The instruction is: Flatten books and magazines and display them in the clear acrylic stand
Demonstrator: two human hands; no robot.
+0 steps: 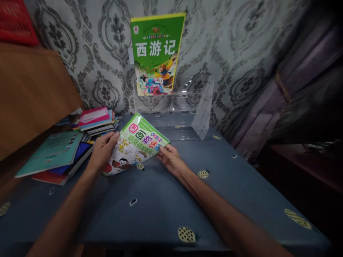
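Observation:
Between my two hands is a picture book (138,144) with a green and white cover, tilted above the table. My left hand (104,148) grips its left edge, thumb on the cover. At the right edge, my right hand (171,159) pinches the book near a corner; the fingers behind it are hidden. Beyond it stands a clear acrylic book rack (202,110) with stepped shelves. A green storybook (158,53) with a yellow border rests upright on the rack's upper left.
Left of my hands lie a stack of books (96,119) and several flatter books (53,151). A wooden cabinet (34,92) carries a red basket (17,23). The blue tablecloth (160,214) has a pineapple print. A tied curtain (284,85) hangs at right.

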